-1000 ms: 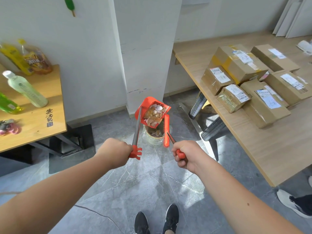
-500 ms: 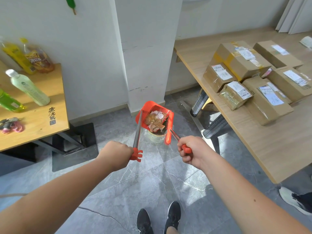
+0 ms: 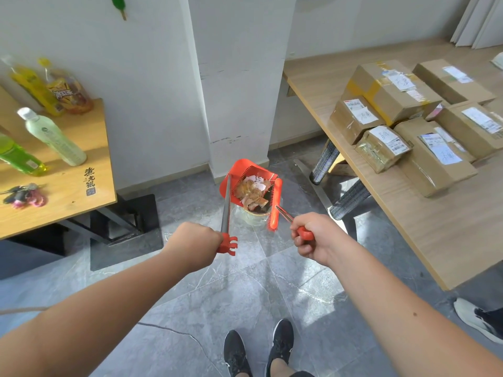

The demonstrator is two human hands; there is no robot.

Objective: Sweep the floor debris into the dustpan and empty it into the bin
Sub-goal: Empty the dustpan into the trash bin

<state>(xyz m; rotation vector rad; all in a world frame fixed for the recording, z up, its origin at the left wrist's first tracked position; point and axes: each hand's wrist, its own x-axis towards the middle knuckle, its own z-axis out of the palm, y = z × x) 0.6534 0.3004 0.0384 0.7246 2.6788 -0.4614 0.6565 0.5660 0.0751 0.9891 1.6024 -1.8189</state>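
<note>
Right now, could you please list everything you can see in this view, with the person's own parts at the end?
dustpan: one, orange, tilted over the bin, long handle
debris: brown and white scraps, in the dustpan
bin: one, clear-lined, on the floor below the dustpan
broom: one, orange, beside the bin
bottles: four, green and yellow, left table
keys: one bunch, pink fob, left table
cardboard boxes: about seven, brown, right table
white shoe: one, far right floor
left hand: gripping the dustpan handle
right hand: gripping the broom handle
black shoes: two, bottom centre
</note>
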